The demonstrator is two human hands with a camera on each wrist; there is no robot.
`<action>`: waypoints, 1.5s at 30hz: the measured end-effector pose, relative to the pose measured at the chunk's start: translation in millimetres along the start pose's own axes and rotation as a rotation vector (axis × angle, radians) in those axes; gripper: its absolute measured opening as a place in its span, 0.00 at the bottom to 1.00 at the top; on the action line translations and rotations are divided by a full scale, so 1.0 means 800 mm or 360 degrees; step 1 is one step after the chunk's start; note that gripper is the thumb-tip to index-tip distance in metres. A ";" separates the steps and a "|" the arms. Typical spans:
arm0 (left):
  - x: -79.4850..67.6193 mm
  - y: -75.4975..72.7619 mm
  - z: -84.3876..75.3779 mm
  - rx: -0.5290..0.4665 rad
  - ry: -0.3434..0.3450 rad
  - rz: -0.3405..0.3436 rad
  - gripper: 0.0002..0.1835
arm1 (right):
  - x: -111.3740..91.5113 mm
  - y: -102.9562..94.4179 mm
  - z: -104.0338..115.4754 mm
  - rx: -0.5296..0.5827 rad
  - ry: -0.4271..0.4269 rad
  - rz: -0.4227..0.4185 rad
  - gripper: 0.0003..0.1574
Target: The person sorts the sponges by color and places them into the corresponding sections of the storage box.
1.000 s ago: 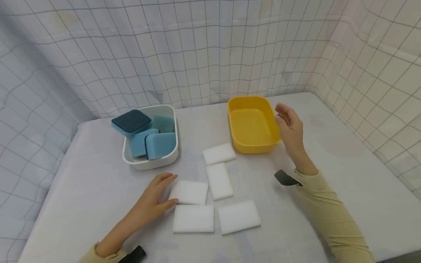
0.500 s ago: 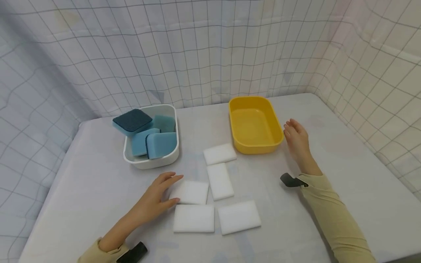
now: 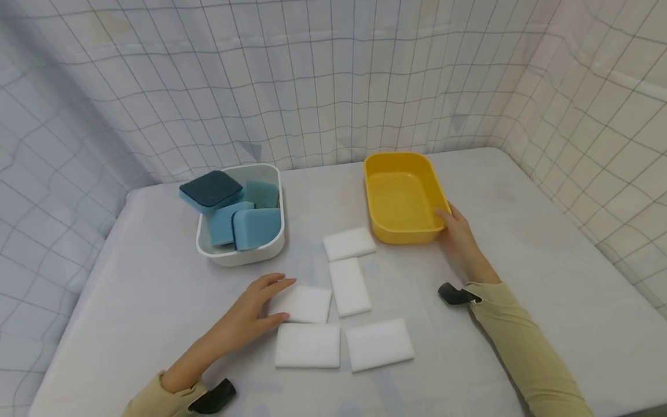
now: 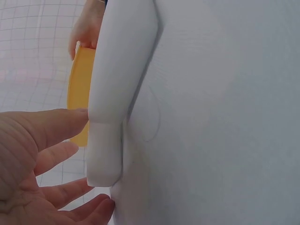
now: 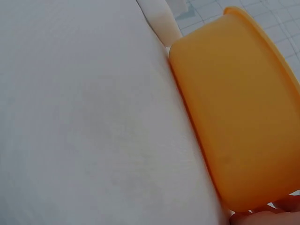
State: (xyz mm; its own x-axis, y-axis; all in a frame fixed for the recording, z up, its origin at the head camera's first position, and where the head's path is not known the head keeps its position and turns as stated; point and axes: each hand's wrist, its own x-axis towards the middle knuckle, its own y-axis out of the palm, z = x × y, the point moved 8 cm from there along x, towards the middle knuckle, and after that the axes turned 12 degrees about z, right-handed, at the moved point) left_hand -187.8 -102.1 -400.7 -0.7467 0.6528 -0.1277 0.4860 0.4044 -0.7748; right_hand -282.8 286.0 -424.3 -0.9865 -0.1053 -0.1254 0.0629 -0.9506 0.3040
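Note:
My right hand [image 3: 461, 238] grips the rim of the yellow plastic basin [image 3: 405, 238] at its near right corner, thumb over the inner side and fingers outside. Nothing lies inside the basin. At the left, my left hand [image 3: 244, 317] hovers with loosely spread fingers around the left end of a white sponge block [image 3: 307, 304]. In the left wrist view the thumb [image 4: 61, 125] reaches the block's edge, but firm contact cannot be made out. Other white blocks lie flat close by: one in front [image 3: 307, 346], one to the right [image 3: 379, 345], one standing lengthwise [image 3: 350, 287] and one beside the basin [image 3: 348, 244].
A white basin [image 3: 271, 250] at the back left holds several blue scouring sponges [image 3: 255, 229], the top one [image 3: 211, 189] jutting over its rim. A white cloth covers the table [image 3: 125, 307]. Gridded curtains [image 3: 323, 81] hang behind and at both sides.
The right hand first drew back toward me beside the yellow basin, then moved in and took hold of its near right corner. My left hand shifted slightly right over the white block.

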 end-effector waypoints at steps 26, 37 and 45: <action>0.010 -0.009 -0.007 0.0280 0.0111 0.0175 0.30 | -0.002 -0.002 -0.009 -0.0438 0.0146 -0.0044 0.39; 0.012 -0.018 -0.010 0.0303 0.0156 0.0077 0.30 | -0.001 -0.002 -0.006 -0.0349 0.0170 -0.0034 0.38; 0.005 -0.027 -0.017 0.0314 0.0231 -0.0102 0.31 | 0.000 0.001 -0.009 -0.0340 0.0201 -0.0031 0.39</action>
State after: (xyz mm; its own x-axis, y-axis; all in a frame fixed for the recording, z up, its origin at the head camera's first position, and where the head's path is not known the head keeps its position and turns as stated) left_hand -195.4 -99.9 -376.0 -0.6933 0.7206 0.0046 0.3309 0.3241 -0.8863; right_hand -281.5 283.2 -431.1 -0.9619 -0.1090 -0.2507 0.0875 -0.9916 0.0955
